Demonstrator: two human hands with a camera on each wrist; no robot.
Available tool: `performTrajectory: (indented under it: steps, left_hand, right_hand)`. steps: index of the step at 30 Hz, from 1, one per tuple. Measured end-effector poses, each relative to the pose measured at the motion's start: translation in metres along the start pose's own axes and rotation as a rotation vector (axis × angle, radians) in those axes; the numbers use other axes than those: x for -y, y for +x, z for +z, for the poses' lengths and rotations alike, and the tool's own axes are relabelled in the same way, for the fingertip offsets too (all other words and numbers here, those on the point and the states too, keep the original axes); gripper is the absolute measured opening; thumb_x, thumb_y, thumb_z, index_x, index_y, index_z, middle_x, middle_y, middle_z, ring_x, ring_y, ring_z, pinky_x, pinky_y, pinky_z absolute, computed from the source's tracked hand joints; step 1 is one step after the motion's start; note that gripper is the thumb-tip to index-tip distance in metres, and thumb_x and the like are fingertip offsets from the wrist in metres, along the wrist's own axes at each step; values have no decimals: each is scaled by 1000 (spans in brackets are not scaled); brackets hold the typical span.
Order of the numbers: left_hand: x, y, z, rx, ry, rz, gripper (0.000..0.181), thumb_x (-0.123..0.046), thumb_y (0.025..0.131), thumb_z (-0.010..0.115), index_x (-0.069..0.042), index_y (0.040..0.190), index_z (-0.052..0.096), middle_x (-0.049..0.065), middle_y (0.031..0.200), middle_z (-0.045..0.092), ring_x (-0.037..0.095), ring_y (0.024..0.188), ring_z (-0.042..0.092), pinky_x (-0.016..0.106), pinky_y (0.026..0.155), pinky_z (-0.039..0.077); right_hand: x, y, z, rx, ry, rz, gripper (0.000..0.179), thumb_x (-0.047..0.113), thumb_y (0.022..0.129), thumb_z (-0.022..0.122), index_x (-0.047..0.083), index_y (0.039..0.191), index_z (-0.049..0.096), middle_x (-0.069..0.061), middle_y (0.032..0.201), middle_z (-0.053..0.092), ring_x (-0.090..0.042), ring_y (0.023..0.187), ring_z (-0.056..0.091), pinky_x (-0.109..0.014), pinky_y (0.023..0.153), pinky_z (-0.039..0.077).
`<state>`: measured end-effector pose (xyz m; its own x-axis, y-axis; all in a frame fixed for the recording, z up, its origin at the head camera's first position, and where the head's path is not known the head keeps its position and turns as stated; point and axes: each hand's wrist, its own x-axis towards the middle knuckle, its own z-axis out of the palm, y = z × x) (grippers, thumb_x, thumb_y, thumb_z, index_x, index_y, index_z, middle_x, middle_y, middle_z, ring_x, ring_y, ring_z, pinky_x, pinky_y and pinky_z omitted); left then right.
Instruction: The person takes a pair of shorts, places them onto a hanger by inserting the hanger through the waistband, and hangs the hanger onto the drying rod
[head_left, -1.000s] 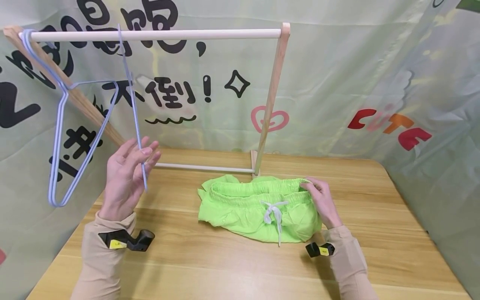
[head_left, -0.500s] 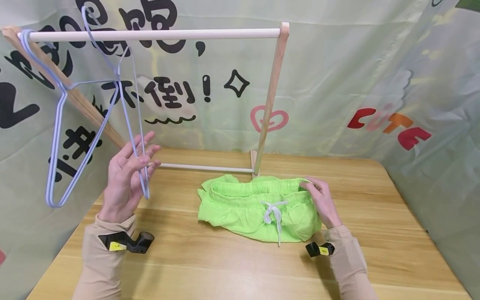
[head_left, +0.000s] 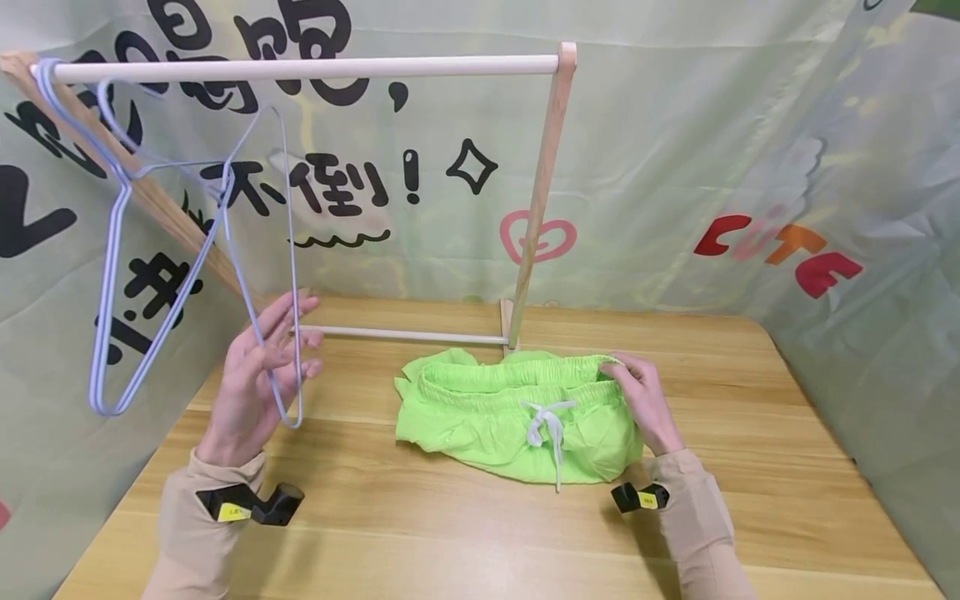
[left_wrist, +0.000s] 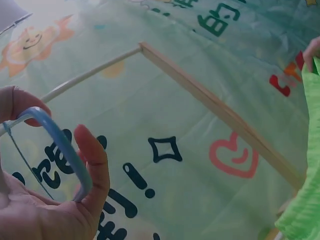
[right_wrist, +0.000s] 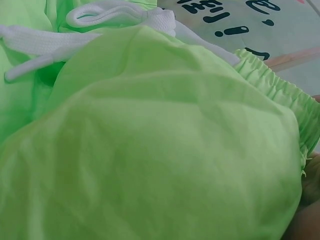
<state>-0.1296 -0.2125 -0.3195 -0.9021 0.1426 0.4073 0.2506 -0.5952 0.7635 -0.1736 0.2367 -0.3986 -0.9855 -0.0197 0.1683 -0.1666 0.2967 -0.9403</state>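
My left hand [head_left: 251, 383] holds a light blue hanger [head_left: 293, 250] by one lower end, left of the rack's middle. That rounded end [left_wrist: 67, 142] lies between thumb and fingers in the left wrist view. Its hook [head_left: 112, 117] now sits lower than the rack's top rod. On the table, bright green shorts [head_left: 487, 442] lie bunched with the elastic waistband spread into an opening. A white drawstring [head_left: 555, 429] is tied in a bow at the front. My right hand [head_left: 647, 404] pinches the waistband at its right end. Green cloth [right_wrist: 165, 130] fills most of the right wrist view.
A clothes rack with a white top rod [head_left: 375, 68], slanted wooden posts [head_left: 542, 183] and a low white bar [head_left: 412, 335] stands at the back left. Blue hangers [head_left: 107, 292] hang at the rod's left end. Printed cloth walls [head_left: 660, 133] surround the wooden table [head_left: 757, 433].
The hanger in my left hand has turned and come down, its hook moving left and below the rod. The left hand has dropped slightly. My right hand and the shorts have stayed put.
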Motion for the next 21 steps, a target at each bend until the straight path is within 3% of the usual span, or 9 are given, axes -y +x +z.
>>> performTrajectory:
  steps: [4, 8, 12, 16, 21]
  left_hand:
    - [2, -5, -4, -16, 55, -29, 64, 16, 91, 25, 0, 153, 34, 10, 137, 51, 10, 82, 59, 19, 60, 48]
    - [5, -7, -5, -39, 225, -66, 64, 14, 95, 36, -4, 156, 30, 4, 130, 50, 7, 61, 43, 19, 49, 34]
    - [9, -10, -6, 6, 358, -74, 62, 12, 96, 39, -4, 155, 30, -1, 119, 52, 15, 54, 27, 28, 45, 19]
    - [14, -12, -9, 69, 413, -55, 61, 13, 97, 38, -6, 155, 33, -3, 118, 52, 19, 55, 28, 31, 43, 19]
    - [15, -16, -15, 109, 559, -25, 58, 9, 101, 39, -5, 157, 30, -1, 125, 52, 11, 58, 41, 31, 40, 28]
  right_hand:
    - [0, 0, 0, 4, 5, -5, 25, 10, 101, 50, -7, 88, 61, 13, 86, 60, -5, 86, 54, -20, 83, 46]
    - [1, -1, 0, -15, -13, 12, 26, 11, 101, 51, -10, 101, 66, 19, 93, 62, -1, 94, 56, -17, 87, 45]
    - [2, -1, 1, -13, -3, 6, 25, 10, 101, 51, -10, 95, 63, 14, 86, 60, -5, 88, 54, -21, 85, 45]
    - [2, -1, 1, -14, 9, 6, 23, 10, 101, 52, -7, 88, 61, 11, 81, 58, -7, 82, 52, -23, 82, 45]
    - [2, 0, 0, -16, 4, 17, 22, 11, 101, 52, -6, 92, 64, 14, 84, 60, -5, 87, 54, -21, 84, 44]
